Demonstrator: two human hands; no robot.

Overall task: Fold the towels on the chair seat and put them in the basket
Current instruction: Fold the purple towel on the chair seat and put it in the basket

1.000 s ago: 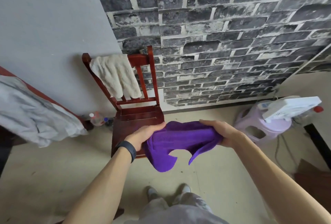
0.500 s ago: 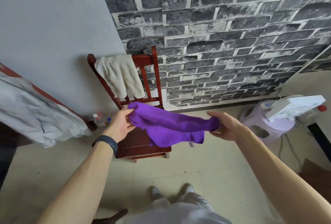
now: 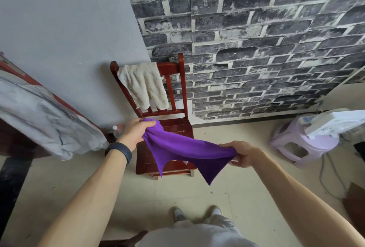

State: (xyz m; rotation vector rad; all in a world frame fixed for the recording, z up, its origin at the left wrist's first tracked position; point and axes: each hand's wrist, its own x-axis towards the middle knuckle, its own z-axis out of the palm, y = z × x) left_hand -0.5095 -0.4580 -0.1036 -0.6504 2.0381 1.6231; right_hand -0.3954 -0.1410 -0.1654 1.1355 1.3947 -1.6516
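Observation:
A purple towel hangs stretched between my two hands above the seat of a dark red wooden chair. My left hand grips one bunched end near the back of the seat. My right hand pinches the other end out to the right, beyond the seat's edge. Two corners of the towel dangle down below. A cream towel is draped over the chair's backrest. No basket is in view.
A lilac plastic stool with a white device on top stands at the right, a cable trailing on the floor. Grey cloth hangs over red furniture at the left. A bottle stands beside the chair. My feet are at the bottom centre.
My hands have drawn apart and the purple towel has gone from a bunched bundle to a stretched span over the chair seat. My left hand rose toward the backrest.

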